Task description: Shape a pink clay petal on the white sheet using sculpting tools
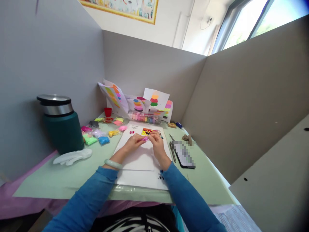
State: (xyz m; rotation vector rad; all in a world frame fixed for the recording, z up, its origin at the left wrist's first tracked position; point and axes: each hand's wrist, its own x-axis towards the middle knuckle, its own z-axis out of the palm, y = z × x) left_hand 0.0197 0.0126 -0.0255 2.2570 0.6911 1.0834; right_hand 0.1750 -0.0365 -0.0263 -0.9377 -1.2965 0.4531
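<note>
Both hands, left hand (135,141) and right hand (155,141), pinch the pink clay (145,138) between their fingertips.

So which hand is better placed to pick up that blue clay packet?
Left, probably. The blue packet lies on the mat left of the paper, nearer the left hand. The right hand would have to cross over.

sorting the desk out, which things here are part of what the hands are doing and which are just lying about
In use:
- pink clay piece, pinched between left hand and right hand
- white sheet under the hands
- clay packets at the left

Lying about:
- green flask
- white glove
- phone
- red cup
- colour sample papers at the back
</note>
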